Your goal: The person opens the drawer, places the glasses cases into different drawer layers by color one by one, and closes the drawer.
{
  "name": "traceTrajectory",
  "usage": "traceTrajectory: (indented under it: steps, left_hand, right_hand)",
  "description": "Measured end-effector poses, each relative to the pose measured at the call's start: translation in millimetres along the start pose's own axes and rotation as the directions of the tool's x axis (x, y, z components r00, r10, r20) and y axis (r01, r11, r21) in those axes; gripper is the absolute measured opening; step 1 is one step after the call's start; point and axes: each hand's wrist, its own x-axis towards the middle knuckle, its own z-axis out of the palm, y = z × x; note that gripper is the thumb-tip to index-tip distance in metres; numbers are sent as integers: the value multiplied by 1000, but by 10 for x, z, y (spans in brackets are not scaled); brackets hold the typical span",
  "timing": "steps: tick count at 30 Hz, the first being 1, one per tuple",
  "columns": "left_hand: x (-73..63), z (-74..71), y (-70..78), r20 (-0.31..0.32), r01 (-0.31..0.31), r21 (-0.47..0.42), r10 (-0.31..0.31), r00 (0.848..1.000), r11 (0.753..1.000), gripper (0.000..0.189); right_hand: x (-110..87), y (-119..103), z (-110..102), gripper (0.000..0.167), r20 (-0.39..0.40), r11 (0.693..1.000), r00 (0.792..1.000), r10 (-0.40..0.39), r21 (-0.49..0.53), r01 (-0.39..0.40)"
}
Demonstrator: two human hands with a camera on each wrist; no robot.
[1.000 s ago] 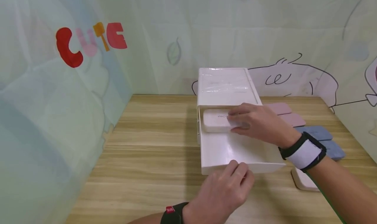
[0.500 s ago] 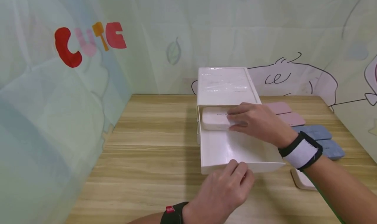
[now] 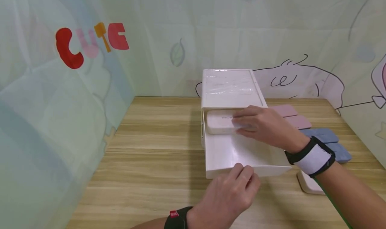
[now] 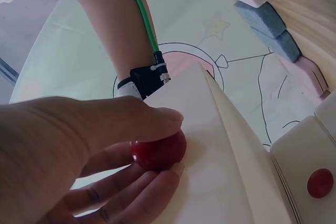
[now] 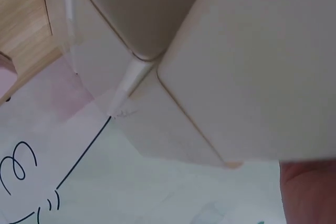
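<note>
A small white drawer cabinet [image 3: 229, 85] stands on the wooden table with its upper drawer [image 3: 241, 155] pulled out. My left hand [image 3: 227, 194] is at the drawer's front, pinching its round red knob [image 4: 158, 156] between thumb and fingers. Inside the drawer, at the back left, lies a white oblong case [image 3: 219, 122] with rounded corners and small dark lettering. The right hand [image 3: 262, 125] grips that case by its right end, fingers on top and thumb at the near side. In the right wrist view the fingers are hidden behind large pale surfaces.
Right of the cabinet lie two pink blocks [image 3: 297, 122] and two blue blocks [image 3: 340, 152], rounded and oblong. A white block [image 3: 310, 183] is partly hidden by the right forearm. A lower drawer has another red knob [image 4: 320, 183]. Patterned fabric [image 3: 169, 38] borders the table.
Very little differs: the white case has shifted slightly within the back of the drawer, still in the right hand. The left hand and the drawer keep their places.
</note>
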Motion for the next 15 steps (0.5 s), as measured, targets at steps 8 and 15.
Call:
traceTrajectory:
  steps: [8,15]
  left_hand:
    - [-2,-1,5,13,2,-19,-2,1000,1000,38]
    - [-10,-3,9,23,5,-13,-5,1000,1000,37]
  right_hand:
    - [-198,-15,-244,38,-84,999,996,43,-22,-45]
    - [-442,41,-382,37,-165,998,985,42,-34,-48]
